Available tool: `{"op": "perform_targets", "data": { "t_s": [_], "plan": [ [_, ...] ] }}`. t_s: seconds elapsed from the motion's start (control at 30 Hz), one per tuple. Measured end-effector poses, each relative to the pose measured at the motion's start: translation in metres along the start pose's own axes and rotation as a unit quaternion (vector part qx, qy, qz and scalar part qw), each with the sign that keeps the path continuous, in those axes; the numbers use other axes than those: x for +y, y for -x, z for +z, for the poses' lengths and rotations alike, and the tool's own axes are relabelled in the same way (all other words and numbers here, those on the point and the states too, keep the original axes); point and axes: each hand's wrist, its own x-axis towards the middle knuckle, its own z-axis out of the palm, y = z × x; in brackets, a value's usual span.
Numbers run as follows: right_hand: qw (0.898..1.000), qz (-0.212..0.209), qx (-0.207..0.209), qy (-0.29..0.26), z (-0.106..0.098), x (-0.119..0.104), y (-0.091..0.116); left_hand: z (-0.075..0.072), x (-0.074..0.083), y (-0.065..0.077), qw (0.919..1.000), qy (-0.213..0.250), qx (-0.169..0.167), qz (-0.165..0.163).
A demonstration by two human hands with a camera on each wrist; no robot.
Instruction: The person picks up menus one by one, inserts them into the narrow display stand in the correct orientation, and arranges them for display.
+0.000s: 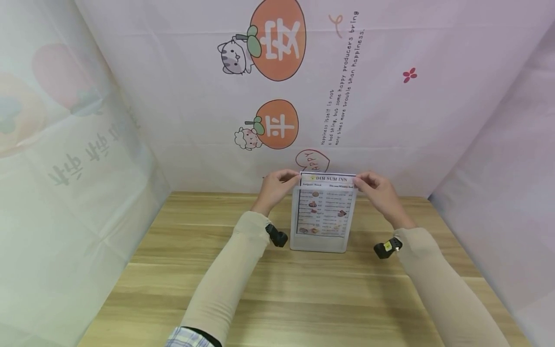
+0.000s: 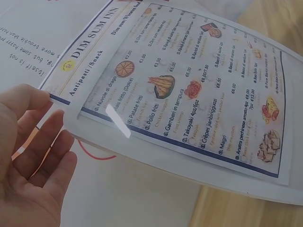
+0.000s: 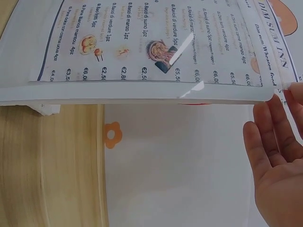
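A clear-fronted, white-edged menu holder [image 1: 318, 245] stands upright on the table near the back wall. Inside it lies a printed menu sheet [image 1: 328, 179] headed "DIM SUM INN", its top strip sticking out past the holder's upper edge. At the sheet's top left corner, my left hand [image 1: 277, 189] pinches the paper between thumb and fingers. My right hand [image 1: 381, 193] pinches the opposite top corner. In the left wrist view, the other fingers of the left hand [image 2: 35, 156] lie behind the sheet. The right hand's lower fingers [image 3: 272, 135] are close to the holder's corner.
The wooden table [image 1: 312, 299] ends at a white printed cloth [image 1: 381, 120] hanging behind the holder. More cloth hangs along the left [image 1: 56, 202] and right sides. A white foot [image 3: 47, 109] shows under the holder in the right wrist view.
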Motion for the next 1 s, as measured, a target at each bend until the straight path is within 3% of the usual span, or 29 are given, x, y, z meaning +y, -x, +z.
{"op": "perform_targets", "data": {
  "t_s": [0.57, 0.77, 1.0],
  "plan": [
    [1.0, 0.001, -0.012, 0.022, 0.002, 0.008, 0.005, 0.002, -0.012, 0.005, 0.9998, 0.007, -0.012, -0.014],
    [1.0, 0.002, -0.014, 0.014, 0.002, 0.008, 0.006, 0.002, -0.012, 0.006, 0.9998, 0.006, -0.015, -0.011],
    [1.0, 0.019, -0.013, 0.016, 0.003, 0.009, 0.003, 0.004, -0.01, 0.005, 0.9993, -0.01, -0.019, -0.03]
  ]
}}
